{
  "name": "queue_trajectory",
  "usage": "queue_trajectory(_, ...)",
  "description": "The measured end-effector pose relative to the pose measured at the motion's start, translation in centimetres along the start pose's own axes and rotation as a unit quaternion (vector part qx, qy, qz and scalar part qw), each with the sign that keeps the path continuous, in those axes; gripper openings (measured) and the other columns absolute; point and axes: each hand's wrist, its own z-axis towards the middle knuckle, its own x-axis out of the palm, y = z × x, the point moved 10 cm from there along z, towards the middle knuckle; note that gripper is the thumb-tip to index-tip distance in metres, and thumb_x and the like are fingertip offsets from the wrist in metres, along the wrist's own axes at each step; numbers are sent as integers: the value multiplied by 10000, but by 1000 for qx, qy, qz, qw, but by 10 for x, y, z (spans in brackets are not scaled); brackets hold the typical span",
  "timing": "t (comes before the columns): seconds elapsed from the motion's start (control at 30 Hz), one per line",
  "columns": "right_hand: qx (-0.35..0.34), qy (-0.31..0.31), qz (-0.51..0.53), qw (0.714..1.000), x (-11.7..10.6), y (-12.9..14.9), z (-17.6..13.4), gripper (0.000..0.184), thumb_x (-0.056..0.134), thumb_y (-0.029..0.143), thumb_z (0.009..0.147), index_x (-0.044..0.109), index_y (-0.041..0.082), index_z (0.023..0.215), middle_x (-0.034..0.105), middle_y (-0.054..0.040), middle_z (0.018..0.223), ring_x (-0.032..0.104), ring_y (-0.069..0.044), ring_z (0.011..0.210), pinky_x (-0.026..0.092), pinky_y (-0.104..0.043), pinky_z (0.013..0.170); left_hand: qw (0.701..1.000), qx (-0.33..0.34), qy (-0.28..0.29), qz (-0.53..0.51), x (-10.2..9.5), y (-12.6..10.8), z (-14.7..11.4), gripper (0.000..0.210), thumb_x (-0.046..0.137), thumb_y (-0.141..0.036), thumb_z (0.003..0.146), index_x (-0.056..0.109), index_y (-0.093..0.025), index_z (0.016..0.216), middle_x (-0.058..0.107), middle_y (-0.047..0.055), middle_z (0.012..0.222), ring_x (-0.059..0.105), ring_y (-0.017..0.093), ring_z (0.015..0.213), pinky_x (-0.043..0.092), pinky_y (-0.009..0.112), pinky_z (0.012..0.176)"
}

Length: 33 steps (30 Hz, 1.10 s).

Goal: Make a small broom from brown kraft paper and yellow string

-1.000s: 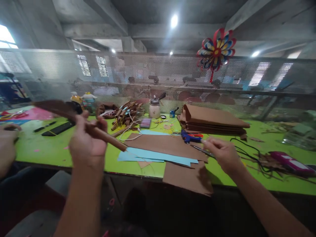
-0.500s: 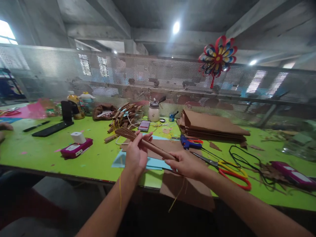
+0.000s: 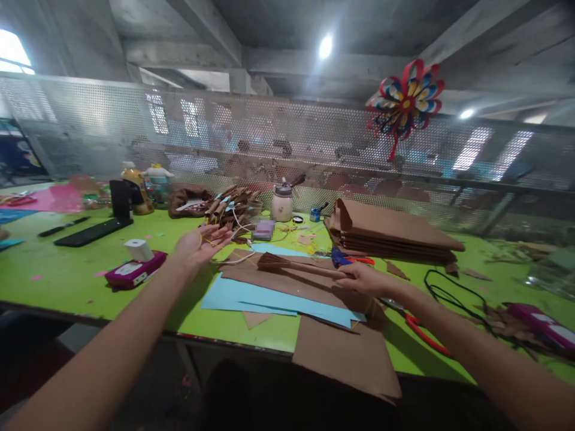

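My right hand (image 3: 365, 279) is closed on the end of a rolled brown paper stick (image 3: 309, 269). The stick's other end fans out into a fringe, held low over brown and light blue paper sheets (image 3: 274, 296). Apart from it, my left hand (image 3: 200, 244) is turned palm up with its fingers stretched out. A thin yellow strand lies across those fingers. Just beyond is a pile of similar brown paper rolls (image 3: 231, 203). Under my right forearm lie red-handled scissors (image 3: 424, 335), partly covered. A blue glue gun (image 3: 340, 258) sits behind my right hand.
Folded brown paper (image 3: 395, 227) is stacked at the back right. A white jar (image 3: 281, 205) stands at the back, near a blurred-out phone (image 3: 263, 230). On the left are a purple power strip (image 3: 136, 269) and a black stand (image 3: 96, 230). A black cable (image 3: 453, 296) curls at right.
My left hand has let go of the paper stick and moved left, palm up. My right hand has carried the stick to the right and lower over the sheets.
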Motion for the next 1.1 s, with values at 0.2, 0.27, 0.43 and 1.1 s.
queue_trajectory(0.2, 51, -60, -61, 995, -11, -14, 11, 175, 573, 306, 718, 547, 163, 621, 513, -21, 611, 444, -145, 589, 259, -245, 531, 986, -38, -17, 160, -68, -16, -28, 281, 534, 38, 703, 596, -103, 937, 674, 157, 847, 670, 233, 757, 572, 293, 589)
queue_trajectory(0.27, 60, -64, -51, 995, -12, -15, 11, 191, 591, 324, 699, 547, 163, 607, 505, -14, 593, 435, -139, 575, 255, -245, 521, 979, 37, -55, 194, -93, -29, -49, 206, 543, -14, 709, 602, -130, 869, 676, 128, 805, 666, 236, 781, 565, 316, 675)
queue_trajectory(0.43, 70, -41, 24, 996, -5, -7, 2, 229, 539, 385, 727, 587, 164, 691, 493, 26, 570, 417, -109, 518, 287, -219, 478, 886, 275, -220, 302, -105, -62, -135, 205, 591, -81, 679, 638, -240, 798, 656, -12, 802, 605, 248, 916, 472, 401, 898)
queue_trajectory(1.1, 3, -117, 111, 987, -11, 13, 0, 201, 525, 289, 766, 641, 152, 857, 588, 4, 647, 506, -139, 591, 377, -237, 560, 443, 377, 360, 730, 154, 120, -90, 224, 507, -249, 789, 627, -172, 962, 617, 84, 872, 566, 196, 800, 403, 267, 681)
